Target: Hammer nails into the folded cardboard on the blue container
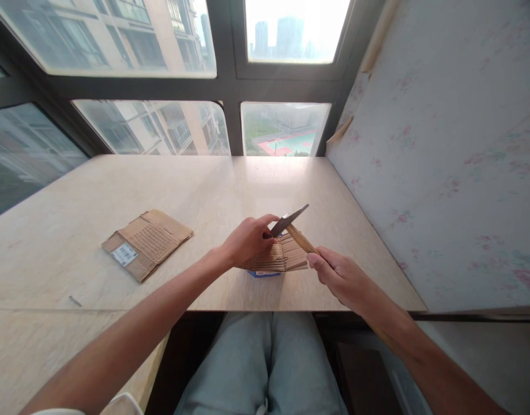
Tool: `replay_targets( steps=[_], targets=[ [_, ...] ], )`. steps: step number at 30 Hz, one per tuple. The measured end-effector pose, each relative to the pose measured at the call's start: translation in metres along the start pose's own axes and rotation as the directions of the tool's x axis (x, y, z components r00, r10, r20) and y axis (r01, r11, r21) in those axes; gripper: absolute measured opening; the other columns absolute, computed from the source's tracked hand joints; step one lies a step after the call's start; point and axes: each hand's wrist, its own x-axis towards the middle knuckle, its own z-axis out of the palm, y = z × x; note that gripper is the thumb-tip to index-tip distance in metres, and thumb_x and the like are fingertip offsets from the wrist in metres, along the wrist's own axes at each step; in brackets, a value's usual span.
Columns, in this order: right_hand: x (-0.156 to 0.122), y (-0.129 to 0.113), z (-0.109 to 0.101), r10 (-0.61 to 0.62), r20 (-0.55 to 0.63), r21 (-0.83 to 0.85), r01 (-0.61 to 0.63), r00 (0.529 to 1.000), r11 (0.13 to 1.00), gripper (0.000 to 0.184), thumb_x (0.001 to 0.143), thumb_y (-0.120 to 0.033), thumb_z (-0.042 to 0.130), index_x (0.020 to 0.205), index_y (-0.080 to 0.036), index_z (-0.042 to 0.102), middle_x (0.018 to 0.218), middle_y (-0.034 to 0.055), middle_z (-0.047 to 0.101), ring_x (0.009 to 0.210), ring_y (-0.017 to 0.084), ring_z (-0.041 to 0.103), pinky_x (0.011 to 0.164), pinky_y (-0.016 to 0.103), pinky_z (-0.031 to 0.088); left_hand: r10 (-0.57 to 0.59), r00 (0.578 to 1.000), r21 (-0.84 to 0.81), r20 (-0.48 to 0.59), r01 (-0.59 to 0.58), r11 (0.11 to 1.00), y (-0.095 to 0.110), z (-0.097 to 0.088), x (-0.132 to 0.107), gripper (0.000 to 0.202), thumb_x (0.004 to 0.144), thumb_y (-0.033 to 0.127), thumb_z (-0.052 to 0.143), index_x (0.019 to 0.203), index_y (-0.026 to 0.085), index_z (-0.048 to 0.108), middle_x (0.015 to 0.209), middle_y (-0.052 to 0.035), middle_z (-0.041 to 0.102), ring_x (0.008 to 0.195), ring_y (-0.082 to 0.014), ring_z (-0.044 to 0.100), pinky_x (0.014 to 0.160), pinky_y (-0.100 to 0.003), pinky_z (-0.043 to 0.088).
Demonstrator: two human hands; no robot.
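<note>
My right hand (340,276) is closed round the wooden handle of a small hammer (296,227), whose dark metal head is raised just above a stack of corrugated cardboard pieces (286,258). My left hand (250,239) rests on that stack with fingers curled, its fingertips pinched right under the hammer head; what they pinch is too small to make out. A blue object (263,274) peeks out beneath the stack, near the table's front edge.
A flattened cardboard box (147,242) with a barcode label lies on the beige stone table (182,184) to the left. A small nail-like item (75,301) lies near the front left. Windows stand behind, a pale wall board (442,161) rises on the right.
</note>
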Motion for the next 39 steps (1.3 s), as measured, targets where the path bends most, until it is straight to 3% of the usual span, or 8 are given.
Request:
replay_targets(
  steps=[5,20,25,30,34,39],
  targets=[
    [-0.001,0.000,-0.001,0.069,-0.005,0.101,-0.068,0.998,0.993,0.038,0.098,-0.055,0.040,0.075,-0.024,0.045,0.055,-0.0069,0.040,0.039,0.009,0.031,0.036,0.022,0.020,0.015,1.000,-0.024,0.002,-0.015,1.000,0.000,0.000,0.000,0.040,0.081,0.014,0.069,0.120,0.020,0.062,0.085,-0.0015,0.078,0.080,-0.0189,0.074,0.072,-0.027,0.054],
    [-0.004,-0.001,-0.001,0.095,0.015,0.106,-0.096,0.995,0.990,0.036,0.097,-0.053,0.041,0.075,-0.024,0.045,0.055,-0.0071,0.040,0.037,0.008,0.032,0.034,0.022,0.022,0.043,0.999,0.048,0.003,-0.043,0.998,-0.001,0.001,-0.003,0.038,0.080,0.012,0.068,0.117,0.022,0.062,0.090,-0.0012,0.079,0.085,-0.0200,0.074,0.073,-0.028,0.054],
    [-0.004,0.000,-0.001,0.095,0.023,0.121,-0.097,0.995,0.988,0.036,0.097,-0.054,0.041,0.076,-0.024,0.046,0.054,-0.0071,0.040,0.037,0.008,0.031,0.034,0.022,0.021,0.045,0.999,0.049,0.002,-0.045,0.998,-0.001,-0.002,-0.002,0.049,0.079,0.014,0.073,0.125,0.022,0.059,0.092,-0.0022,0.078,0.085,-0.0202,0.074,0.075,-0.029,0.054],
    [-0.006,0.003,-0.001,0.092,0.026,0.143,-0.095,0.995,0.985,0.039,0.097,-0.055,0.040,0.073,-0.024,0.043,0.055,-0.0072,0.039,0.036,0.007,0.031,0.032,0.022,0.020,0.044,0.998,0.175,-0.034,-0.038,0.984,0.003,-0.014,-0.015,0.058,0.077,0.019,0.078,0.131,0.021,0.055,0.103,-0.0051,0.075,0.093,-0.0223,0.070,0.082,-0.033,0.053],
    [-0.007,0.002,-0.002,0.108,0.042,0.142,-0.113,0.993,0.983,0.039,0.097,-0.055,0.039,0.073,-0.024,0.042,0.056,-0.0075,0.039,0.035,0.006,0.031,0.031,0.021,0.021,0.023,0.995,0.410,-0.099,0.020,0.912,0.007,-0.028,-0.036,0.037,0.072,0.032,0.083,0.103,0.017,0.068,0.103,-0.0102,0.067,0.096,-0.0270,0.064,0.076,-0.035,0.052],
    [-0.006,0.000,-0.003,0.100,0.029,0.170,-0.104,0.995,0.980,0.040,0.096,-0.056,0.041,0.071,-0.024,0.042,0.053,-0.0085,0.036,0.033,0.006,0.027,0.031,0.021,0.019,-0.055,0.998,0.512,0.017,0.038,0.858,0.016,-0.030,-0.045,0.017,0.074,0.035,0.078,0.075,0.018,0.074,0.086,-0.0091,0.063,0.086,-0.0259,0.060,0.072,-0.034,0.048]
  ],
)
